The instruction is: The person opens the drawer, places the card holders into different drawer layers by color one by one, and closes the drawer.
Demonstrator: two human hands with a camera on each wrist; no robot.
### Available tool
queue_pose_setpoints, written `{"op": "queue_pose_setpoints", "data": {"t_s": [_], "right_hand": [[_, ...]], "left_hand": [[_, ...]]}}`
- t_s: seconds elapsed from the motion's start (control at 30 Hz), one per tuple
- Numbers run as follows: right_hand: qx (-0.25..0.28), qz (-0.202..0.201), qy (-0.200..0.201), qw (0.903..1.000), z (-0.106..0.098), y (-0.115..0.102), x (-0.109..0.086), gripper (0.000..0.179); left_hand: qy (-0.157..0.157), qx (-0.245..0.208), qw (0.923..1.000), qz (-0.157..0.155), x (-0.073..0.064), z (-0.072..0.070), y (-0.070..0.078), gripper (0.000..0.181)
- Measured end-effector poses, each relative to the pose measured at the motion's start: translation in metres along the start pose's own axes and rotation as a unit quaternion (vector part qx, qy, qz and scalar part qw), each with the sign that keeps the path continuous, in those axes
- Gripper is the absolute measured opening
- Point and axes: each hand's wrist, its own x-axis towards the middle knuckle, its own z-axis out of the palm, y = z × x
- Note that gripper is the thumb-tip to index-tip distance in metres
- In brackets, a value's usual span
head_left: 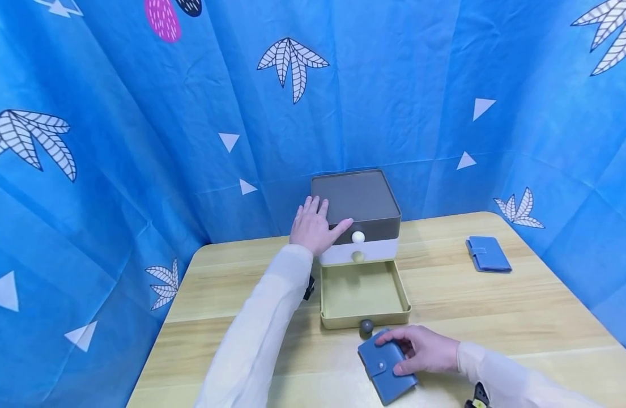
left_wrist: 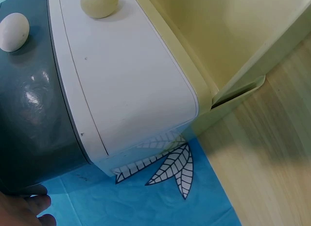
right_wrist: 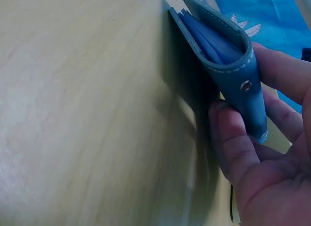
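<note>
My left hand (head_left: pixel 313 229) rests against the left edge of a small stacked drawer unit (head_left: pixel 356 195), fingers spread and straight. The unit has a dark grey top tier, a white middle tier and a beige bottom drawer (head_left: pixel 343 322), which is pulled out and holds nothing. Just in front of that drawer, my right hand (head_left: pixel 429 348) grips a blue snap-button card wallet (head_left: pixel 386 377). In the right wrist view, thumb and fingers pinch the card wallet (right_wrist: pixel 238 80) by its sides above the wood surface, with blue inner sleeves (right_wrist: pixel 206 39) showing at its end.
A second blue wallet (head_left: pixel 488 254) with a strap lies at the right of the wooden table (head_left: pixel 231 300). Round knobs stick out from the drawers, a dark one (head_left: pixel 366 326) on the lowest. A blue patterned curtain (head_left: pixel 404 113) hangs close behind the table and along both sides.
</note>
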Motion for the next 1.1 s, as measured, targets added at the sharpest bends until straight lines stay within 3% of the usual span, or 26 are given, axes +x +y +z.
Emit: {"op": "queue_pose_setpoints", "data": {"t_s": [0.47, 0.6, 0.77, 0.87, 1.1], "right_hand": [[0.007, 0.010, -0.002, 0.9999, 0.001, -0.005, 0.001, 0.051], [-0.012, 0.000, 0.001, 0.9999, -0.003, -0.014, 0.002, 0.048], [-0.042, -0.011, 0.011, 0.9990, -0.009, -0.025, 0.001, 0.047], [-0.052, -0.013, 0.033, 0.9980, -0.014, -0.032, 0.003, 0.048], [0.018, 0.007, 0.086, 0.9961, -0.028, -0.052, 0.014, 0.055]], "left_hand": [[-0.006, -0.002, 1.0000, -0.006, 0.000, 0.001, -0.005, 0.109], [0.004, 0.001, 1.0000, -0.001, 0.000, -0.001, -0.004, 0.108], [-0.006, -0.002, 1.0000, -0.005, -0.003, 0.000, -0.002, 0.106], [-0.006, -0.002, 1.0000, -0.003, -0.003, 0.000, 0.000, 0.105], [-0.005, 0.005, 1.0000, -0.003, 0.000, -0.002, 0.001, 0.105]]}}
